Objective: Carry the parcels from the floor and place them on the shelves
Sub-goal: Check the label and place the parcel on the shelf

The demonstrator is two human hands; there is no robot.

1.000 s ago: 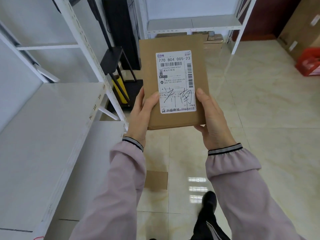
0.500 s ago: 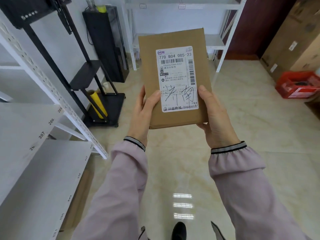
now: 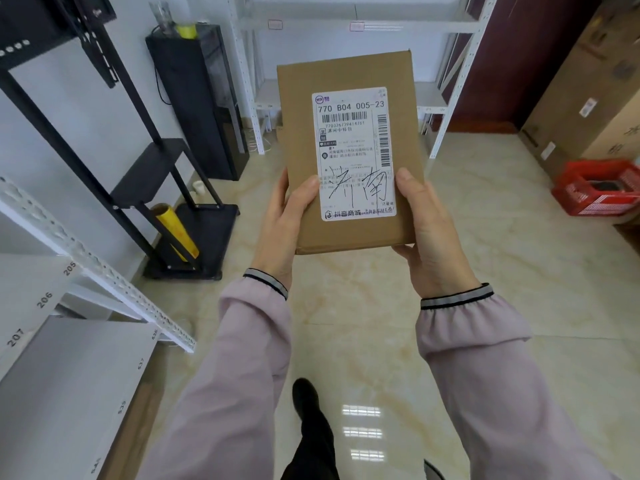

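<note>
The room around me is bright and evenly lit, with soft, faint shadows. Ceiling lights glare back as small white rectangles on the glossy floor [image 3: 363, 431] near my shoe [image 3: 306, 398]. The shipping label [image 3: 353, 154] on my parcel [image 3: 349, 150] reads sharp. The wide lens bends the white shelf post [image 3: 93, 265] and black stand [image 3: 145, 161] at the frame's left edge, and my sleeves [image 3: 242, 375] stretch large toward the bottom.
</note>
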